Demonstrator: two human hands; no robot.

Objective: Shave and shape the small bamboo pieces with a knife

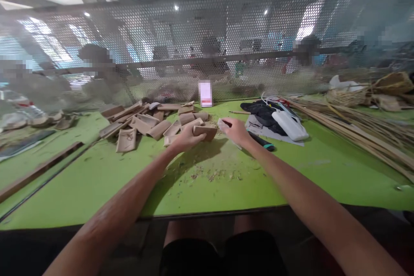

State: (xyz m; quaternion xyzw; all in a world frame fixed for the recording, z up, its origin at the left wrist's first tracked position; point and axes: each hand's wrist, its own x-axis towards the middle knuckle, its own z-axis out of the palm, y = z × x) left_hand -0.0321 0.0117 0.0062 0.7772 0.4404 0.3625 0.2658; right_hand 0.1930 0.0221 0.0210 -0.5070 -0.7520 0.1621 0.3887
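Observation:
My left hand (pixel 186 139) is closed on a tan curved wooden piece (pixel 207 132), held just above the green table (pixel 97 181). My right hand (pixel 235 131) is closed on a pale, flat scrap (pixel 223 126), perhaps sandpaper, right next to that piece's end. Behind my hands lies a heap of several similar wooden pieces (pixel 145 124). Shavings and dust (pixel 213 175) are scattered on the table in front of my hands.
A white power bank (pixel 290 125) lies on dark cloth (pixel 263 114) at right, with a teal-tipped tool (pixel 263 142) beside my right wrist. Long bamboo strips (pixel 355 129) run across the far right. A small white box (pixel 205 93) stands by the perforated metal screen (pixel 207 43). People sit beyond the screen.

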